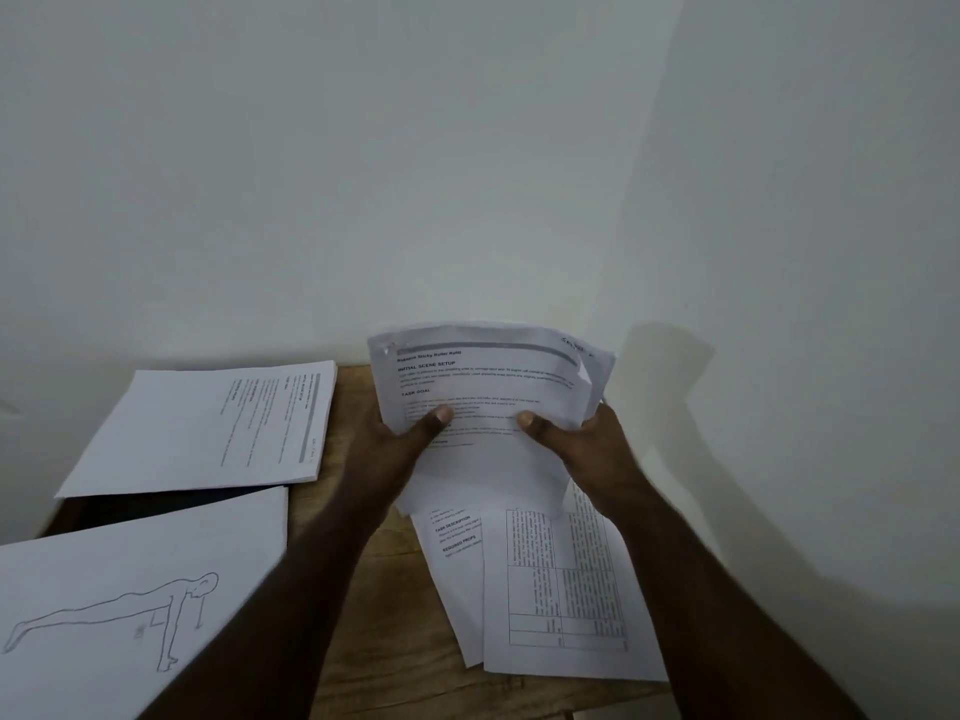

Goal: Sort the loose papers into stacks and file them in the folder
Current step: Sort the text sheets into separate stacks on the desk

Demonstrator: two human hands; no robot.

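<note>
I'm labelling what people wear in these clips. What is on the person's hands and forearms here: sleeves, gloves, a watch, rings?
Nothing is worn. The left hand and right hand are bare, without gloves, and no rings show. Both forearms are uncovered to the frame's bottom edge: no sleeve, watch or band shows.

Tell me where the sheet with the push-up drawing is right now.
In the head view the push-up drawing sheet lies at the lower left of the wooden table, just nearer than the text stack and left of the left forearm.
</note>
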